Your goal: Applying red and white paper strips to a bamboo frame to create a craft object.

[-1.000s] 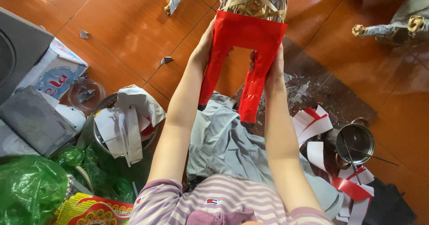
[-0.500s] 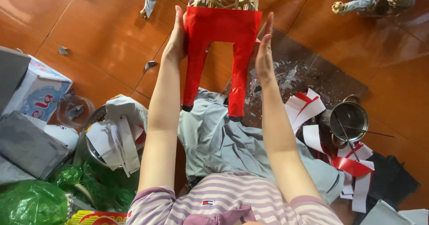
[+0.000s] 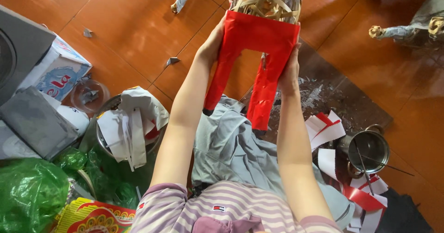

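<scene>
Both hands, left hand [image 3: 213, 43] and right hand [image 3: 290, 71], press red paper [image 3: 259, 38] flat against the woven bamboo frame [image 3: 268, 1].

Both hands, left [image 3: 213, 42] and right [image 3: 288, 71], flat against red paper [image 3: 257, 34] on a woven bamboo frame [image 3: 268, 0]
</scene>
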